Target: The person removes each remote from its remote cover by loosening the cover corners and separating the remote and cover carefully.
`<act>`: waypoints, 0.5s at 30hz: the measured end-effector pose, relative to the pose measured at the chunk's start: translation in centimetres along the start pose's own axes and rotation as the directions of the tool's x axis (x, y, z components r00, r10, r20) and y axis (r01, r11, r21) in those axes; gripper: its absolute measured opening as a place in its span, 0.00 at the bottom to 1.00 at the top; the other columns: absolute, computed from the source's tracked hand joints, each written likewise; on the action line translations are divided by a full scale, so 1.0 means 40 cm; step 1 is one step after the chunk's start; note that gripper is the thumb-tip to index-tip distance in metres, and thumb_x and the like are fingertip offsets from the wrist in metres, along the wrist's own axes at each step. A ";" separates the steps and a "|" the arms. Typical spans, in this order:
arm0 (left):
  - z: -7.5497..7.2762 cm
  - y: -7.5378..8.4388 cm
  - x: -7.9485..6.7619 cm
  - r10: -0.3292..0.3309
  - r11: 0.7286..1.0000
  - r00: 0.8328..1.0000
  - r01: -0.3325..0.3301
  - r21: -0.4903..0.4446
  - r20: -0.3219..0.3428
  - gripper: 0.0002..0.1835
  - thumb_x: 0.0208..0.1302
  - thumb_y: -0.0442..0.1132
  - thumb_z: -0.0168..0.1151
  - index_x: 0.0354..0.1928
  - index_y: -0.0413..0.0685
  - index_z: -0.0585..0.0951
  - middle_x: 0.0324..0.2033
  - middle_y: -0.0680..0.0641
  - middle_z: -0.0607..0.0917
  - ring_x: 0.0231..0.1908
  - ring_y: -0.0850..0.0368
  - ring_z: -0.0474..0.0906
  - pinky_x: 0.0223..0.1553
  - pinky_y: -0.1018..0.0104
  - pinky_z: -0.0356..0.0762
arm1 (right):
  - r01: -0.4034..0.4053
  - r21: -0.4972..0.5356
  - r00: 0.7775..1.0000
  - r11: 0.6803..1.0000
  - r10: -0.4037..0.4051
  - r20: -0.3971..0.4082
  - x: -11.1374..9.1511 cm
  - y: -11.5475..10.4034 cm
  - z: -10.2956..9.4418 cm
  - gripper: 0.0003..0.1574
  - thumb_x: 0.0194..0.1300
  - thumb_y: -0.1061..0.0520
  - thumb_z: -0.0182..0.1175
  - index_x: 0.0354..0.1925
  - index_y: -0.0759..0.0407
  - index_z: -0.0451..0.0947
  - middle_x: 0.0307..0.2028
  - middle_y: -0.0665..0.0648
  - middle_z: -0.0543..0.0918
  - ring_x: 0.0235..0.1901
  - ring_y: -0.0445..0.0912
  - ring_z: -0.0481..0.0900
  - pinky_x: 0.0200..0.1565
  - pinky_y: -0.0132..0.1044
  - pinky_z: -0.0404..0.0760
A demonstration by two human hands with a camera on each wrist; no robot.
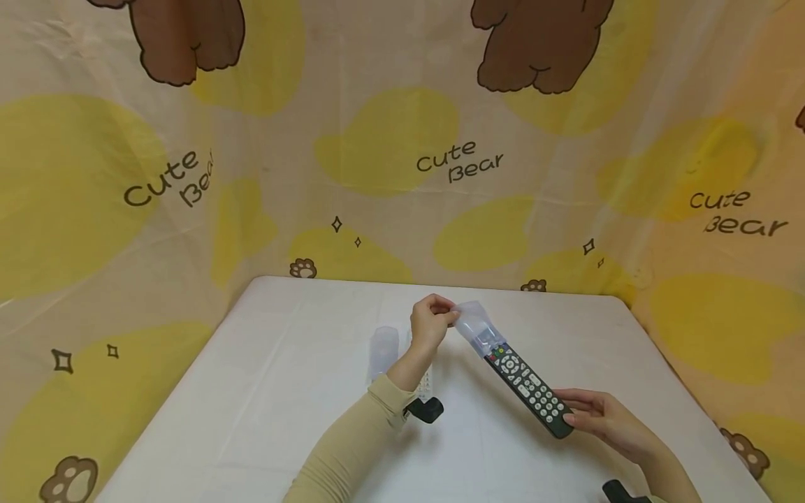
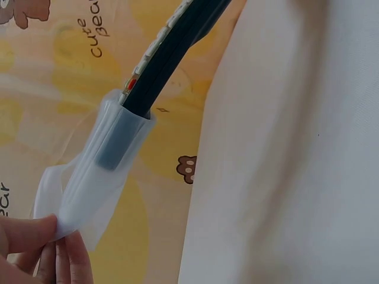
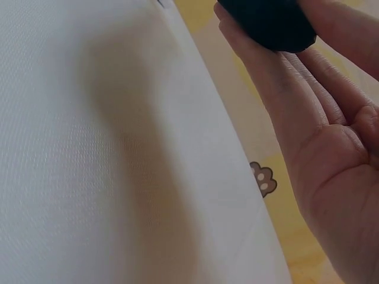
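A black remote control (image 1: 531, 390) slants above the table, its far end inside a translucent plastic sleeve (image 1: 478, 325). My left hand (image 1: 432, 321) pinches the closed-looking far end of this sleeve between thumb and fingers, as the left wrist view also shows. At the remote's near end, my right hand (image 1: 606, 419) grips it with the thumb on the button face and the fingers beneath. In the left wrist view, the sleeve's mouth (image 2: 133, 112) surrounds only the tip of the remote, and most of the button side stays outside.
On the white table (image 1: 283, 391), behind my left forearm, lies another translucent sleeve (image 1: 383, 349). Beside it is a pale object with buttons (image 1: 425, 384), mostly hidden by that arm. A patterned cloth (image 1: 377, 154) hangs around the table's back and sides.
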State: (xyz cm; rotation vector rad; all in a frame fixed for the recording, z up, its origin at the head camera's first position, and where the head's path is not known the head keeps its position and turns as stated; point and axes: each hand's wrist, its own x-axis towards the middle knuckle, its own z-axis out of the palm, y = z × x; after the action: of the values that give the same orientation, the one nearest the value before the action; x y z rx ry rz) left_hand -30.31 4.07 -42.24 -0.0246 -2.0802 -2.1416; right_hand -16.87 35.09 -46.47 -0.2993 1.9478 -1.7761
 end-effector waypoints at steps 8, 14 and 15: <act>-0.003 0.000 0.001 -0.008 1.000 1.000 0.008 -0.005 0.001 0.07 0.48 0.23 0.67 0.30 0.35 0.81 0.25 0.42 0.84 0.25 0.62 0.78 0.29 0.69 0.83 | -0.008 -0.011 1.000 1.000 0.008 0.004 -0.004 0.000 -0.003 0.24 0.69 0.63 0.51 0.63 0.63 0.68 0.52 0.41 0.80 0.50 0.38 0.79 0.51 0.32 0.80; -0.002 -0.005 0.003 -0.010 1.000 1.000 0.010 -0.009 -0.001 0.07 0.48 0.23 0.66 0.30 0.35 0.81 0.25 0.42 0.84 0.24 0.62 0.78 0.28 0.69 0.83 | -0.004 0.006 1.000 1.000 0.004 0.016 -0.013 -0.002 -0.003 0.24 0.70 0.64 0.50 0.63 0.62 0.69 0.52 0.43 0.81 0.50 0.38 0.79 0.51 0.33 0.80; -0.002 -0.005 0.003 -0.010 1.000 1.000 0.010 -0.009 -0.003 0.07 0.48 0.23 0.67 0.30 0.35 0.81 0.25 0.42 0.84 0.24 0.62 0.78 0.28 0.69 0.83 | 0.001 0.010 1.000 1.000 -0.001 0.019 -0.014 -0.002 -0.003 0.24 0.70 0.64 0.49 0.63 0.63 0.68 0.52 0.44 0.81 0.50 0.39 0.79 0.51 0.33 0.80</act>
State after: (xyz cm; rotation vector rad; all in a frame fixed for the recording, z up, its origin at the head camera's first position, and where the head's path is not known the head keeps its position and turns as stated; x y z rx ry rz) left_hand -30.45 4.00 -42.44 -0.0123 -2.0740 -2.1554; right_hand -16.47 35.45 -46.28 -0.3122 1.9250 -1.7770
